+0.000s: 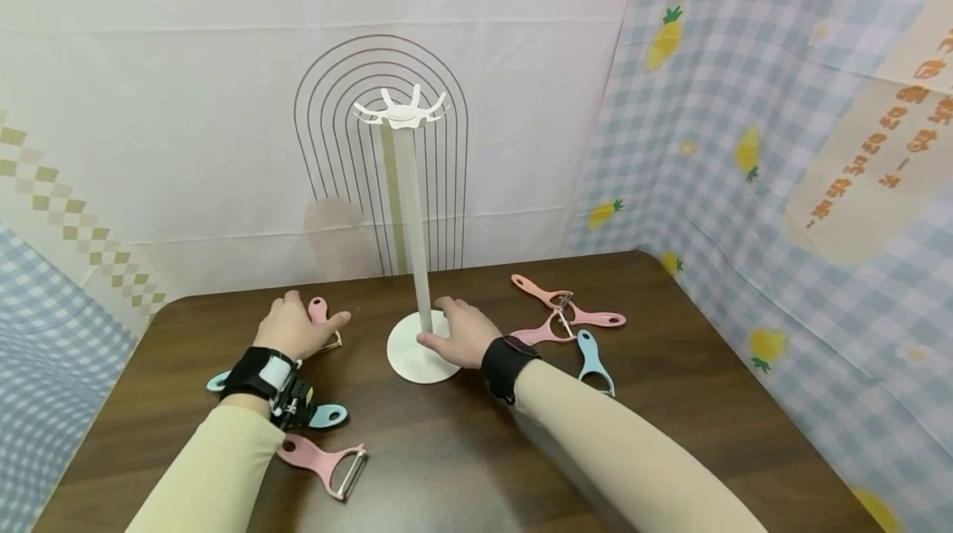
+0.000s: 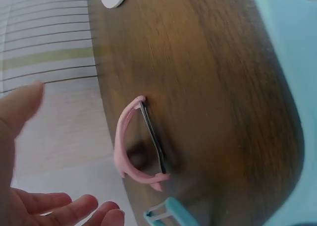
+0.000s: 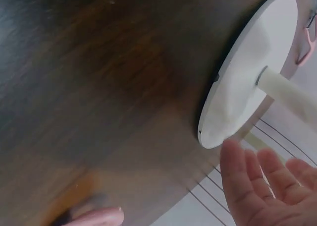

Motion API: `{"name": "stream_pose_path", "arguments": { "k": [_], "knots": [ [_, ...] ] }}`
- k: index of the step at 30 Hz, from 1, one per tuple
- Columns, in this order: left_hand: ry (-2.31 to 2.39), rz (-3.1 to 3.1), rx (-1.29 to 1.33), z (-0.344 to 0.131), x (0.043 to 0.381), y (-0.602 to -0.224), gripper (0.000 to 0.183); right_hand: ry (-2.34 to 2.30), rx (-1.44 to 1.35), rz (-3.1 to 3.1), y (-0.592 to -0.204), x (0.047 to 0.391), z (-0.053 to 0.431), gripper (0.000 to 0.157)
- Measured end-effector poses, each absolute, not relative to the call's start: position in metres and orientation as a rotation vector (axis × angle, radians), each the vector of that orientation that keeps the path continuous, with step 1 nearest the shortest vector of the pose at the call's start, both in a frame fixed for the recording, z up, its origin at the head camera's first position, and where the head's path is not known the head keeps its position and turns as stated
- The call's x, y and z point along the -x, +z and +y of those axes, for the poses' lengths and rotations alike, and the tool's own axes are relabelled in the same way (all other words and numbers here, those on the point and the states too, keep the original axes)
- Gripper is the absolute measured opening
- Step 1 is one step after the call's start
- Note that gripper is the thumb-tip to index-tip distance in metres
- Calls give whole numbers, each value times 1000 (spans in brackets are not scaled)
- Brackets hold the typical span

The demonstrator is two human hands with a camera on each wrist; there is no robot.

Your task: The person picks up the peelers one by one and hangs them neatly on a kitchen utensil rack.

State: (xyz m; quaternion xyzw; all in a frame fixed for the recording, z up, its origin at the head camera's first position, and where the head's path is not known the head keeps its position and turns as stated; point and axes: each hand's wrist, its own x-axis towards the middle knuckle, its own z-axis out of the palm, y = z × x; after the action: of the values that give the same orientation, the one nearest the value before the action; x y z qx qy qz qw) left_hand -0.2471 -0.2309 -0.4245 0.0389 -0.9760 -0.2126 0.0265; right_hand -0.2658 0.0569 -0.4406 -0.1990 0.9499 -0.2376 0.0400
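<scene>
A person's left hand (image 1: 294, 328), its grip relaxed and empty, thumb apart from the fingers, is just beside a pink peeler (image 1: 318, 310) at the back left of a wooden counter (image 1: 447, 467). The right hand (image 1: 469, 334), fingers loosely extended and holding nothing, is beside the round base (image 1: 413, 351) of a white hook stand (image 1: 412, 210); contact cannot be told. Four peelers (image 1: 594, 319) lie clustered at right.

Booth-like setting: patterned cloths (image 1: 536, 136) around table (image 1: 439, 467)

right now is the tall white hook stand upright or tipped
Upright: the tall white hook stand has its round base flat on the brown table.
</scene>
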Motion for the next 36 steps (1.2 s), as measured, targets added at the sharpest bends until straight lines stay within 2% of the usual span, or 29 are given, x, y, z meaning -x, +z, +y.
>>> {"name": "stream_pose_path", "arguments": {
  "k": [4,11,14,25,33,36],
  "knots": [
    [-661,-3073,-140,-232,253,-427,95,-744,587,2867,-445,272,51,63],
    [-626,-3030,-169,-235,261,-444,58,-782,617,2831,-460,284,43,43],
    [-611,-3032,-148,-237,263,-448,50,-773,629,2830,-460,282,42,36],
    [-599,-3100,-243,-235,271,-451,44,-779,583,2811,-450,268,44,31],
    [-603,-3088,-294,-237,275,-458,41,-750,619,2800,-464,269,44,39],
    [-619,-3093,-315,-237,276,-457,39,-740,625,2793,-463,270,43,36]
  ]
}}
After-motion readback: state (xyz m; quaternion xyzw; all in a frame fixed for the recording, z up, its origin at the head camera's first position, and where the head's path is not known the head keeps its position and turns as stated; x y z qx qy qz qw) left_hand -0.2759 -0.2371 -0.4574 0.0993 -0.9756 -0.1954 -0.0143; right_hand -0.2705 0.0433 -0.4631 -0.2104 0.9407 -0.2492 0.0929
